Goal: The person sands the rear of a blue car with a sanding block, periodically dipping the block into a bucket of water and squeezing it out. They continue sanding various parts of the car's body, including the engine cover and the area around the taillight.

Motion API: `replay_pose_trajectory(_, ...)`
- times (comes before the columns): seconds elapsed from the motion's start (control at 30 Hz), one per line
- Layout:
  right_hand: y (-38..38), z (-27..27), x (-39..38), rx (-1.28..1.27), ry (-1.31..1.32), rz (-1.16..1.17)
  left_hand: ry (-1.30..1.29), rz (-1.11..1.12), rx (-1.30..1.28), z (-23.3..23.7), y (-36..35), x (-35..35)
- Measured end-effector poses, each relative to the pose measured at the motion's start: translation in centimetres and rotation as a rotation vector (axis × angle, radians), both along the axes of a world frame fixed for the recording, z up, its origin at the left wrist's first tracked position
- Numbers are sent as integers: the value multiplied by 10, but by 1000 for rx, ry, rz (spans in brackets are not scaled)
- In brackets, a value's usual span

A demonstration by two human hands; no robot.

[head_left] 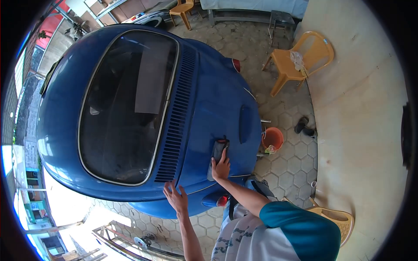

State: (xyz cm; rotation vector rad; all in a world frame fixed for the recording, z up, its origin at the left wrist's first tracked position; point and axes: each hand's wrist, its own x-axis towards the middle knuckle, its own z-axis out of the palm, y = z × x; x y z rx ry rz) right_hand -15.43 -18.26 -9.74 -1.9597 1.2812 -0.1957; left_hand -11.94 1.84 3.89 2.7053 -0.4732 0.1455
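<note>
The rear of a rounded blue car (212, 104) fills the middle of the view. My right hand (221, 167) lies over a long grey block (219, 150) on the engine lid, its thumb along the near side and its fingers reaching forward across the top. Dark and red parts show at the block's far end. To the left, my left hand (176, 198) is open and holds nothing, fingers spread by the car's lower edge, with the fingertips close to the vent slats (170, 152) under the rear window (126, 108).
An orange bucket (273, 138) stands on the paving behind the car, with dark shoes (302, 125) near it. A yellow plastic chair (320, 56) carries a clear bag. Another chair (344, 220) is beside me, along the pale wall (361, 130). A metal frame (117, 243) lies lower left.
</note>
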Motion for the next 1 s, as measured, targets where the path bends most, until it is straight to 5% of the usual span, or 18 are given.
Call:
replay_pose_trajectory(0.1,-85,-31,3,359,172,-216,-352,-152,189,42,-56,82)
replay_pose_trajectory(0.17,-132,-52,7,112,272,-66,-413,-241,313,41,-81,120)
replay_pose_trajectory(0.4,-303,-43,83,73,478,41,-586,-219,568,-3,-107,147)
replay_pose_trajectory(0.53,-269,-48,57,-108,405,63,-620,-223,554,-6,-103,150)
replay_pose_trajectory(0.7,-198,-40,-2,-5,535,112,-592,-217,557,-8,-98,145)
replay_pose_trajectory(0.87,-339,-50,120,23,501,-40,-610,-228,540,-14,-94,147)
replay_pose_trajectory(1.0,-316,-39,104,55,451,-10,-613,-231,544,-16,-90,147)
